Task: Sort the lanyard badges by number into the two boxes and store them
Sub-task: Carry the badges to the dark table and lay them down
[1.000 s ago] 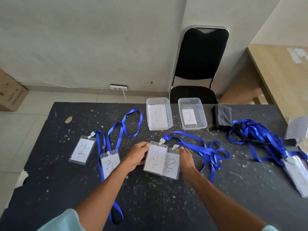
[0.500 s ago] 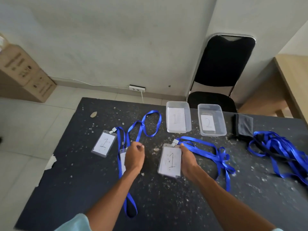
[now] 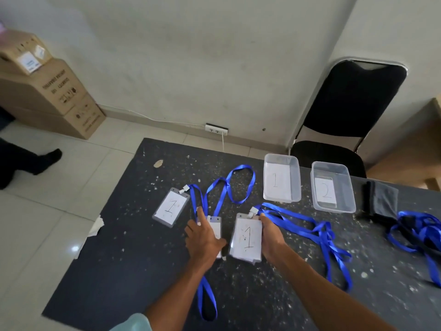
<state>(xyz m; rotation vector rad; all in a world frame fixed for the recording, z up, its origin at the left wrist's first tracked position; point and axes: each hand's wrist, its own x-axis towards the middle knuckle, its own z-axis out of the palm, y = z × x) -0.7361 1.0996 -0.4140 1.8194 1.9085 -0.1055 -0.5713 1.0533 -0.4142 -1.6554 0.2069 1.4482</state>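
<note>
Two clear plastic boxes stand at the table's far edge: box 1 point(image 3: 281, 181) and box 2 point(image 3: 333, 187), each with a numbered paper inside. A stack of badges with a "1" on top point(image 3: 245, 237) lies in front of me; my right hand point(image 3: 270, 237) grips its right edge. My left hand point(image 3: 205, 237) lies flat with fingers spread on another badge point(image 3: 216, 226), hiding its number. A third badge marked "1" point(image 3: 171, 207) lies further left. Blue lanyards point(image 3: 307, 225) trail from the badges.
A tangle of blue lanyards point(image 3: 420, 230) and a grey cloth point(image 3: 381, 199) lie at the right. A black chair point(image 3: 343, 120) stands behind the boxes. Cardboard cartons point(image 3: 47, 87) and someone's foot point(image 3: 31, 161) are on the floor at left. The table's left edge is close.
The "1" and "2" badges that lay side by side are now stacked with "1" on top under my right hand. My left hand moved left onto the neighbouring badge. The view turned left.
</note>
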